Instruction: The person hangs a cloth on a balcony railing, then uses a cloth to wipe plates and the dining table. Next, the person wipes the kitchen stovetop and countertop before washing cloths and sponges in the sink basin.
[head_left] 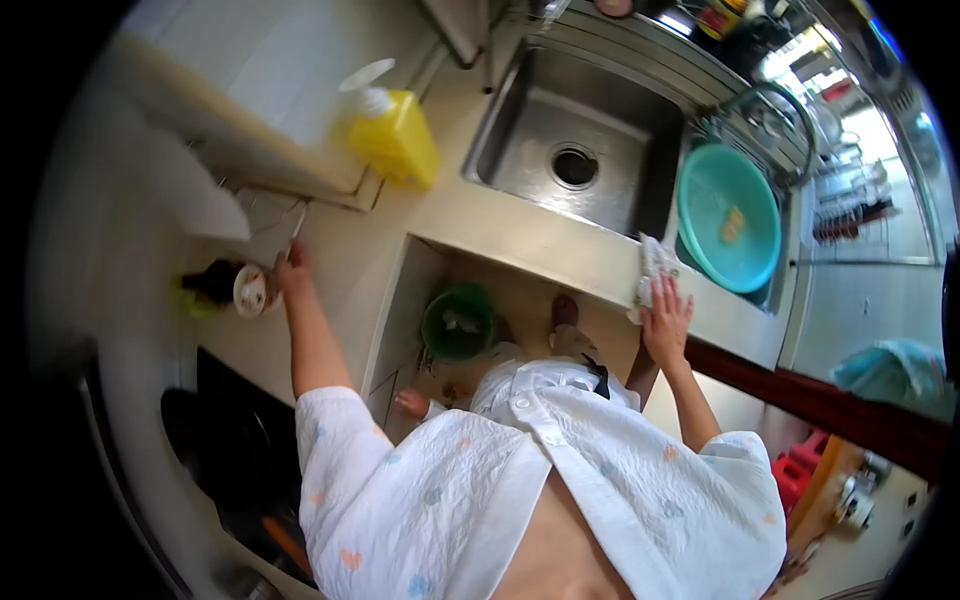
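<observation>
My left hand [291, 272] is closed on a thin pale stick-like thing [298, 222] at the left counter, by a small wire rack. Just left of that hand is a white cup [254, 291] with a reddish pattern, and a dark item beside it. My right hand [667, 318] lies with its fingers spread on a crumpled white cloth [655, 268] at the counter's front edge. The stainless steel sink [560, 110] lies beyond the counter edge. A turquoise basin [715, 215] stands right of it, with a small yellowish piece [733, 224] inside.
A yellow pump bottle [397, 140] stands left of the sink. A green bin [458, 325] is on the floor below the counter. Another person's small hand or foot [411, 403] shows near my waist. A black pan [215, 440] is at the lower left, a blue cloth [893, 372] at the right.
</observation>
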